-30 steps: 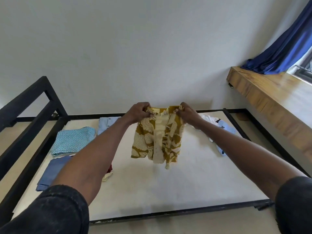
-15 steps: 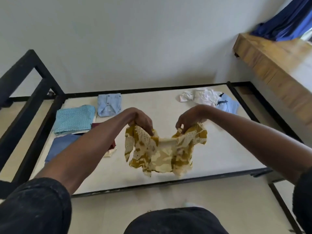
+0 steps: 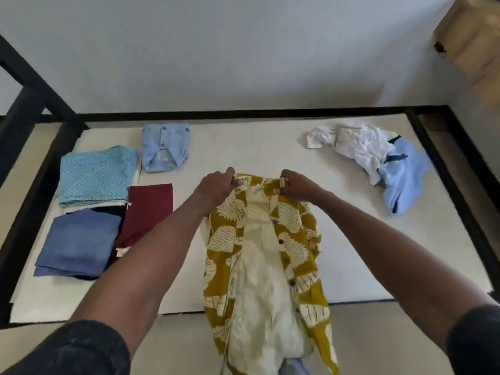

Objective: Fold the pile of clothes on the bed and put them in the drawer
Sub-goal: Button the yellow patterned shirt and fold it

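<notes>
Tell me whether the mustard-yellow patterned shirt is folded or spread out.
Spread out: the mustard-yellow patterned shirt lies lengthwise, front open, lower end overhanging the bed's edge.

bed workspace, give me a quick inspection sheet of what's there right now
surface: white bed in a black frame.
job's things: mustard patterned shirt spread open, its hem hanging over the near edge; unfolded white and light blue clothes far right.
clutter: folded items at left.
grips: left hand and right hand each pinch the shirt's collar end.
cables: nothing seen.
surroundings: pale wall, wooden ledge at right.
</notes>
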Demonstrator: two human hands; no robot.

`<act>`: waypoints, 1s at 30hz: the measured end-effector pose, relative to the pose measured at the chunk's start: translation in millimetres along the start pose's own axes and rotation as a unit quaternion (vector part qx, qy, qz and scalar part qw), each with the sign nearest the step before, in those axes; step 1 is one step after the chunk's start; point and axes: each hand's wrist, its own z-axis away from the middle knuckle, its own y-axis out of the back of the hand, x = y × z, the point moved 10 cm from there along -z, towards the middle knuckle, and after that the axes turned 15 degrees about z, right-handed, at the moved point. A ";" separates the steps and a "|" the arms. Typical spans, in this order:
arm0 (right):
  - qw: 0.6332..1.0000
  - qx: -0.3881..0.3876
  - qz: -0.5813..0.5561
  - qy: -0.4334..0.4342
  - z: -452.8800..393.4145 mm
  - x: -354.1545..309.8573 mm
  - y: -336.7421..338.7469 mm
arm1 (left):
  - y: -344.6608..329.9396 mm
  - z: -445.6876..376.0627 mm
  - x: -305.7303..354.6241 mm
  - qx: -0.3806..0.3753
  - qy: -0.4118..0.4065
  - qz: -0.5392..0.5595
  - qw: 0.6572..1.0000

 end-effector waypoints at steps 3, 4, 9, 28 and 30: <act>0.999 -0.017 -0.028 0.017 -83.2 25.7 -42.6 | -45.7 -58.4 -66.1 0.004 0.023 -0.032 0.999; 0.999 -0.030 -0.022 0.025 -107.7 32.9 -58.3 | -61.1 -76.6 -87.0 0.000 0.032 -0.036 0.999; 0.999 -0.015 -0.009 0.031 -255.3 86.3 -104.4 | -125.5 -198.5 -174.2 -0.005 0.053 -0.018 0.998; 0.948 0.177 0.254 0.076 -400.3 122.7 -230.9 | -242.1 -314.4 -275.1 0.127 0.037 -0.226 0.965; 0.978 0.097 0.184 0.032 -387.8 134.4 -246.1 | -259.3 -292.9 -265.0 0.101 0.027 -0.168 0.980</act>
